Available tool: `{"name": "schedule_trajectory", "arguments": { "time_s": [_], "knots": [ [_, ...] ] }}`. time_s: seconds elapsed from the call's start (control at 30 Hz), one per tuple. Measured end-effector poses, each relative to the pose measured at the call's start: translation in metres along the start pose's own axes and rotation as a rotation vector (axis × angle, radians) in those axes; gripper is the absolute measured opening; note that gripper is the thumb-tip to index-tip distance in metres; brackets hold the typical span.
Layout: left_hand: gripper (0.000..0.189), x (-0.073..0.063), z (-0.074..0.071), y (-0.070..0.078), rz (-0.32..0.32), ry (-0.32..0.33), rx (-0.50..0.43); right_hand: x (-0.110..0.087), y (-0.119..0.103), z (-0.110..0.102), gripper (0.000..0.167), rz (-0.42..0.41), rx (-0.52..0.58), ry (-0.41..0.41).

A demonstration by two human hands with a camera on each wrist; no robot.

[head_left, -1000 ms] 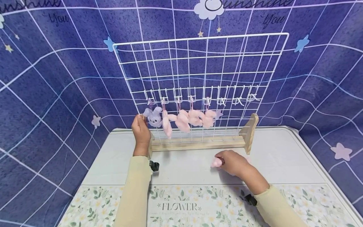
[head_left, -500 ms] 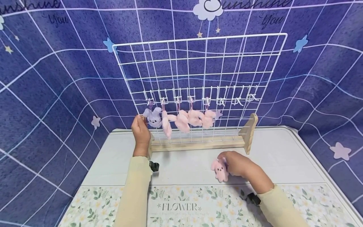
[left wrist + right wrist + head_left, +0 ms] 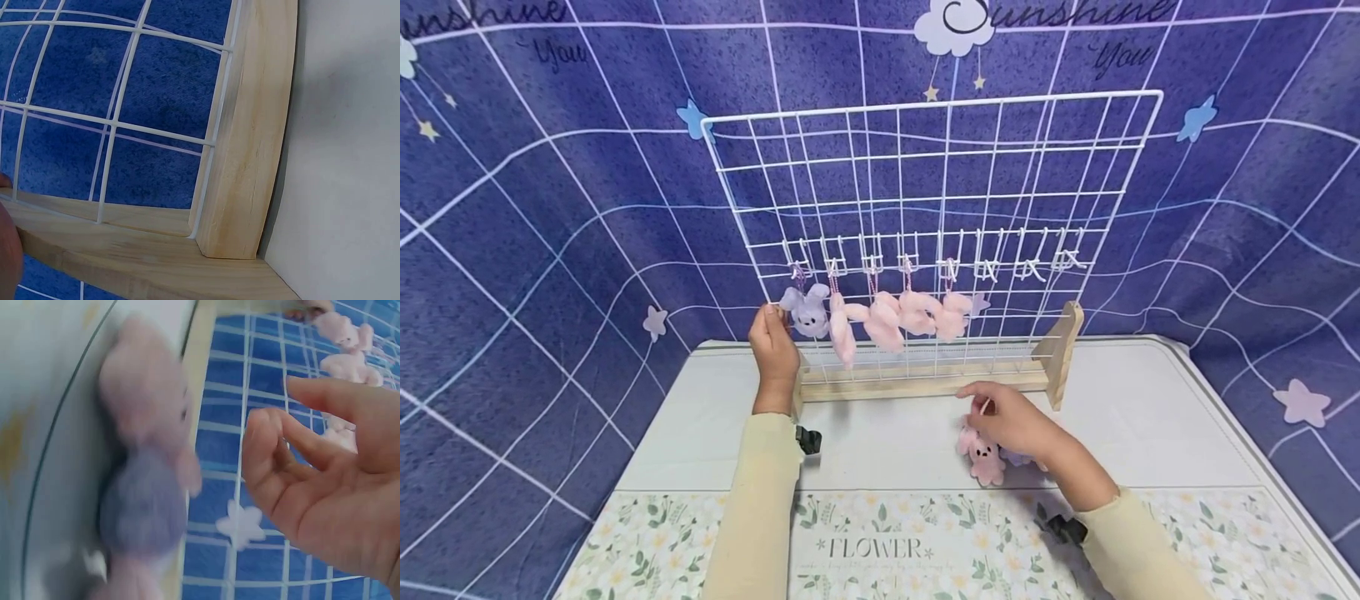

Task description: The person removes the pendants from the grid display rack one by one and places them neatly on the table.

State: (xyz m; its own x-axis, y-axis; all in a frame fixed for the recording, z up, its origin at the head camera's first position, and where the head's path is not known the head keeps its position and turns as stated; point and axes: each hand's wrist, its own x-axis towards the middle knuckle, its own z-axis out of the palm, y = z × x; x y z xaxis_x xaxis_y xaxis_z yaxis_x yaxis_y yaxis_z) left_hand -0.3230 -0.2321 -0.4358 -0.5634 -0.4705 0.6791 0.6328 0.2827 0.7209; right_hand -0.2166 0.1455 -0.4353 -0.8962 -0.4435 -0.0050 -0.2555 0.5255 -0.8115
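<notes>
My left hand grips the left side of a white wire grid rack on a wooden stand. Beside its fingertips, a lilac plush keychain hangs from a hook; several pink plush keychains hang to the right. My right hand hovers over the tabletop, thumb and index finger apart, with nothing seen between them in the right wrist view. Just below it lies a pink plush keychain. Close by are a purple plush and another pink plush, partly hidden by the hand in the head view.
Bare white hooks continue along the row to the right. The rack's wooden foot stands behind my right hand. A floral mat covers the table's front, and a blue patterned cloth surrounds the table.
My right hand has let go of the pink plush and lifted slightly up and back from it. The plush stays on the table. My left hand keeps its place on the rack.
</notes>
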Motion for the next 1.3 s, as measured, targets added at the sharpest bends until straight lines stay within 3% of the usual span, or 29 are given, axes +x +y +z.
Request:
{"name": "schedule_trajectory", "arguments": {
  "time_s": [0.1, 0.27, 0.33, 0.4, 0.57, 0.67, 0.77, 0.97, 1.13, 1.3],
  "knots": [
    [0.039, 0.0, 0.002, 0.002, -0.011, 0.015, 0.003, 0.006, -0.003, -0.002, 0.037, 0.012, 0.451, -0.09],
    [0.04, -0.002, 0.01, 0.013, -0.018, 0.011, -0.033, 0.008, -0.012, -0.011, 0.033, 0.129, 1.554, -0.335],
    [0.039, -0.003, 0.012, 0.019, -0.006, 0.003, -0.045, 0.007, -0.019, -0.013, 0.035, 0.201, 1.88, -0.35],
    [0.038, -0.003, 0.014, 0.023, 0.003, 0.003, -0.05, 0.007, -0.027, -0.012, 0.044, 0.257, 2.064, -0.29],
    [0.038, 0.001, 0.014, 0.014, 0.002, 0.015, -0.034, 0.016, -0.046, -0.01, 0.076, 0.303, 2.229, -0.086],
    [0.04, 0.004, 0.011, 0.006, -0.01, 0.001, -0.021, 0.025, -0.048, -0.01, 0.083, 0.292, 2.256, -0.03],
    [0.042, 0.005, 0.007, 0.002, -0.011, -0.004, -0.018, 0.037, -0.045, -0.008, 0.079, 0.306, 2.243, -0.053],
    [0.042, 0.004, 0.004, 0.001, -0.023, -0.003, -0.035, 0.057, -0.037, -0.003, 0.054, 0.346, 2.173, -0.163],
    [0.042, 0.001, 0.005, 0.001, -0.031, -0.014, -0.022, 0.06, -0.035, -0.006, 0.064, 0.31, 2.21, -0.256],
    [0.043, -0.001, 0.005, 0.002, -0.049, 0.027, -0.009, 0.062, -0.036, -0.008, 0.075, 0.325, 2.201, -0.264]
  ]
}}
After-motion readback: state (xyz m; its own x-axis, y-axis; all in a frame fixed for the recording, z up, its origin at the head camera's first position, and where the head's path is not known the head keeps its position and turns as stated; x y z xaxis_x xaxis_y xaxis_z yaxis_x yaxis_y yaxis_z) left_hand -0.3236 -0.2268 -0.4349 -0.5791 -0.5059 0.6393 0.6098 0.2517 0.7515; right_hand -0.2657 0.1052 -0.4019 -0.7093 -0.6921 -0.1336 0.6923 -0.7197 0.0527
